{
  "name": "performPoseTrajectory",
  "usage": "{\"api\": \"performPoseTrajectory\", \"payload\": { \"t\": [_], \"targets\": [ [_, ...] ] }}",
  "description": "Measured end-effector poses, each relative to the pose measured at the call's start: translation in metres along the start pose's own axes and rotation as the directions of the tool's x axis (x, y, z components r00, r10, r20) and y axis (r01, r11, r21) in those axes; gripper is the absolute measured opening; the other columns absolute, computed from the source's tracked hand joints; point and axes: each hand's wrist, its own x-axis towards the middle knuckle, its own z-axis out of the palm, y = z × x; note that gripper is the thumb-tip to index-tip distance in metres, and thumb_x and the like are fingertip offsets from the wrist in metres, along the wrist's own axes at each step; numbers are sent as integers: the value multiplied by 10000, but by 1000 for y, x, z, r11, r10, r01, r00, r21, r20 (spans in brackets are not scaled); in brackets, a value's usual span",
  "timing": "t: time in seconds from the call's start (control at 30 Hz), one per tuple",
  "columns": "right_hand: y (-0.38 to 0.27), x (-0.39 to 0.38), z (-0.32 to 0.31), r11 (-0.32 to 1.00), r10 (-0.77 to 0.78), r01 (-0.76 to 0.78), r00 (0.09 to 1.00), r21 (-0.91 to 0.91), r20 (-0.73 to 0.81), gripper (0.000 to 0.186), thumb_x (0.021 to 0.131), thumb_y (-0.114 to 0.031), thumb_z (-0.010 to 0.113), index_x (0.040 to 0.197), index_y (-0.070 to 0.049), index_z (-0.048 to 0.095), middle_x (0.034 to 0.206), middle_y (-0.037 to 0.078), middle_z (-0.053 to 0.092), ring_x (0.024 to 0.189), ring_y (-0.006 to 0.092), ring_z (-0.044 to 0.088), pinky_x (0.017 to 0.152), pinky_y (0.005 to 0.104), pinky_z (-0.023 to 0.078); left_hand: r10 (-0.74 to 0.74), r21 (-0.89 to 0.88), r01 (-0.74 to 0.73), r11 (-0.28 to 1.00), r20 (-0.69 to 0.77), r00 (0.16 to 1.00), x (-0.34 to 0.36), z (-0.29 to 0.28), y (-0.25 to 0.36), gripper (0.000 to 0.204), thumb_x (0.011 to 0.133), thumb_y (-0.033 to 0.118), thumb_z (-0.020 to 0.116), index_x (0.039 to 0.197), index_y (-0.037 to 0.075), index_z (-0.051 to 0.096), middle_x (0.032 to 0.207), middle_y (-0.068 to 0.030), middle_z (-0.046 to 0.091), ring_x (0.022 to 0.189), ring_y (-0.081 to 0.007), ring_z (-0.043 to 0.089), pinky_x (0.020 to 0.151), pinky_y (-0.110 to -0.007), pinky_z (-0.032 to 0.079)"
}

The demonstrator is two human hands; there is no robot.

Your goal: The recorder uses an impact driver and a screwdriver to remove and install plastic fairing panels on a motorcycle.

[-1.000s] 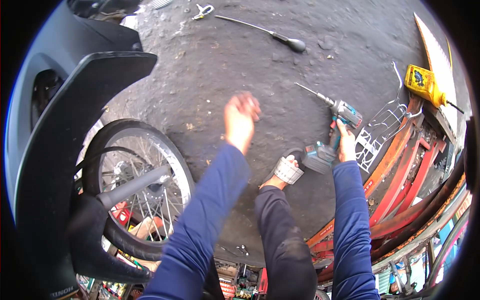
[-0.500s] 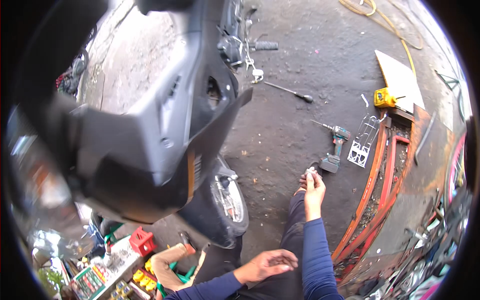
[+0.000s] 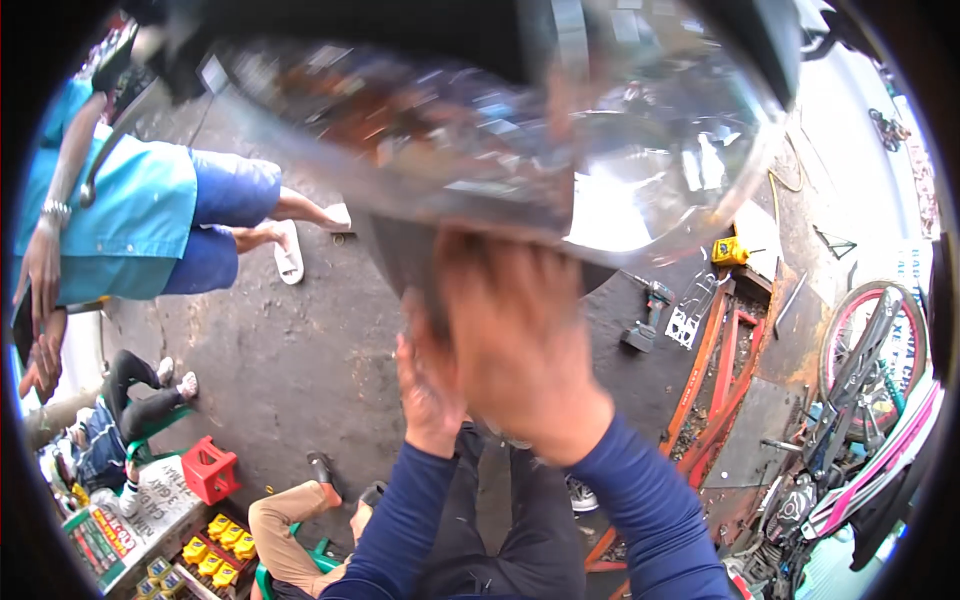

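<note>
In front of me looms the front end of a motor scooter or motorbike, with a large clear headlight (image 3: 660, 200), partly smeared by motion. A dark curved panel (image 3: 385, 240) shows beneath it. My right hand (image 3: 520, 345) reaches up at the panel's lower part, just under the headlight; its fingers are blurred. Beside it, my left hand (image 3: 428, 390) is raised with fingers stretched upward, partly covered by the right hand. Whether either hand holds a small part cannot be seen. On the ground to the right lies a cordless drill (image 3: 647, 318).
A metal rack (image 3: 688, 318) lies by the drill, near a yellow box-shaped thing (image 3: 729, 251) and a red metal frame (image 3: 712, 400). At left stands a person in a teal shirt (image 3: 130, 215). Someone in tan trousers (image 3: 285, 530) sits near a red stool (image 3: 210, 470). A bicycle wheel (image 3: 828, 370) is at right.
My view has swung round to the vehicle's headlight. Both hands have risen from near my lap and right knee to the panel under it. A standing person now shows at left.
</note>
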Motion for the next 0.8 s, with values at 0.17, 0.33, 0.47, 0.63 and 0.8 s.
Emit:
{"api": "performPoseTrajectory", "payload": {
  "t": [0.17, 0.33, 0.47, 0.63, 0.8],
  "targets": [
    [-3, 33, 16, 877, 51, -60, 998, -476, -32, 563, 772, -305, 706, 1201, 8, 517, 1082, 186, 551, 947, 346, 602, 759, 419, 494, -125, -197, 123, 973, 1, 992, 24, -4, 1, 418, 978, 380, 457, 1290, 107, 511, 1263, -36, 588, 1193, -230, 529, 1032, -425, 392],
    [-20, 58, 22, 752, 151, -134, 988, -645, -29, 514, 796, -277, 706, 1183, 19, 541, 1043, 203, 592, 908, 358, 615, 751, 404, 497, -185, -194, 192, 962, 55, 981, 31, -9, 0, 452, 944, 437, 516, 1270, 125, 524, 1231, -38, 615, 1118, -231, 595, 989, -441, 423],
    [-26, 63, 15, 730, 46, 17, 996, -683, 74, 387, 844, -209, 620, 1104, 64, 531, 956, 196, 584, 852, 333, 623, 723, 392, 509, -180, -161, 185, 969, 47, 983, 29, -14, -4, 467, 921, 452, 558, 1247, 118, 533, 1192, -42, 632, 1067, -217, 623, 975, -426, 433],
    [-25, 59, 16, 746, 34, -1, 999, -666, 38, 376, 859, -211, 611, 1110, 59, 535, 964, 196, 579, 858, 345, 623, 717, 394, 513, -150, -201, 156, 967, 44, 988, 26, -4, -3, 477, 890, 437, 618, 1228, 109, 541, 1187, -41, 627, 1062, -220, 618, 967, -419, 440],
    [-51, 59, 24, 727, 197, -145, 980, -671, 1, 322, 867, -206, 605, 1059, 43, 536, 1006, 208, 569, 875, 366, 612, 754, 399, 507, -156, -269, 180, 946, 108, 982, 29, -10, 0, 484, 908, 412, 594, 1270, 100, 518, 1248, -53, 590, 1144, -235, 565, 995, -429, 426]
  ]
}}
